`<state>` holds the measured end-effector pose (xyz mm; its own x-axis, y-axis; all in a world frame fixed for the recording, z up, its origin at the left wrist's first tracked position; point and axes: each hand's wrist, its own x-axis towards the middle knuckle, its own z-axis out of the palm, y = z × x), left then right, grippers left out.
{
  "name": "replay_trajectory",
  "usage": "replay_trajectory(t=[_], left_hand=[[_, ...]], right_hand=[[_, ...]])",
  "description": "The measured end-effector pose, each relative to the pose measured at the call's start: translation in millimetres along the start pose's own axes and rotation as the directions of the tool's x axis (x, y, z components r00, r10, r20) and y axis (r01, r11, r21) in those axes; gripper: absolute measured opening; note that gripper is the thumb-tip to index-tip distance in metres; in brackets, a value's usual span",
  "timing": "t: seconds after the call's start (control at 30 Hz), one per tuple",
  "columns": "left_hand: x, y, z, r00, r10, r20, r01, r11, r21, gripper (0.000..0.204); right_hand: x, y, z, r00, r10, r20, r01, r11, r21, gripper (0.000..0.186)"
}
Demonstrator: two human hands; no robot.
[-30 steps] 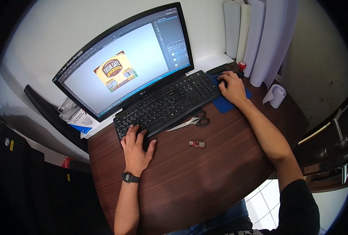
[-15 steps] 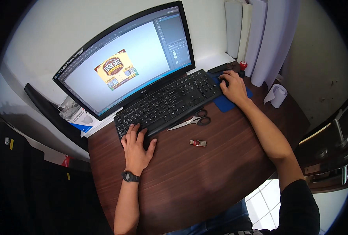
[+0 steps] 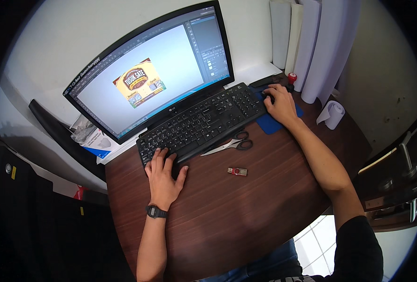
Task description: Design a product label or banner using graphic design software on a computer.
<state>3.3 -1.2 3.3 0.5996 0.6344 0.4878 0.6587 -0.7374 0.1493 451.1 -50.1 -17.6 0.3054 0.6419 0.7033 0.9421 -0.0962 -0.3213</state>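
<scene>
black keyboard (image 3: 204, 120) under spread left fingers (image 3: 158, 162), right fingers (image 3: 280, 90) round mouse (image 3: 268, 97), lettered onscreen graphic (image 3: 138, 85)

Pale lettering runs along the upper left frame of the black monitor (image 3: 215, 51), and a small maker's mark sits on its lower frame. On the screen is a yellow and brown graphic (image 3: 138, 82) with large light capitals slanting across a dark brown badge — a smaller line sits beneath them, with little captions lower down. Fine text fills the side panel (image 3: 213, 58), too small to tell. White characters mark the keys of the black keyboard (image 3: 201, 122). Dark print covers the white and blue box (image 3: 98, 144) behind the monitor; pale print — cut off by the lower edge — shows on the black shirt (image 3: 354, 254).
</scene>
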Motion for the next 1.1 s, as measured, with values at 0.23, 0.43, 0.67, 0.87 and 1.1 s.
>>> replay_trajectory(t=[0.23,0.43,0.67,0.87,1.1], left_hand=[[0.1,-0.2,-0.4,1.0,-0.01,0.011,0.01,1.0,-0.003,0.05],[1.0,-0.2,-0.8,1.0,-0.009,0.009,0.009,1.0,-0.004,0.05],[0.2,0.3,0.9,1.0,-0.006,0.006,0.006,1.0,-0.012,0.049],[0.3,1.4,-1.4,1.0,-0.008,0.008,0.008,1.0,-0.005,0.05],[1.1,0.8,-1.1,1.0,-0.008,0.01,0.009,1.0,-0.013,0.049]], right_hand=[[0.4,0.3,0.7,1.0,0.002,0.003,-0.002,1.0,0.008,0.019],[0.8,-0.1,1.1,1.0,-0.001,-0.004,0.001,1.0,0.0,0.019],[-0.5,3.5,3.5,1.0,-0.009,-0.004,0.009,1.0,0.0,0.019],[-0.2,1.6,1.1,1.0,-0.01,-0.005,0.01,1.0,-0.011,0.021],[0.5,2.9,1.8,1.0,-0.01,0.005,0.01,1.0,-0.009,0.022]])
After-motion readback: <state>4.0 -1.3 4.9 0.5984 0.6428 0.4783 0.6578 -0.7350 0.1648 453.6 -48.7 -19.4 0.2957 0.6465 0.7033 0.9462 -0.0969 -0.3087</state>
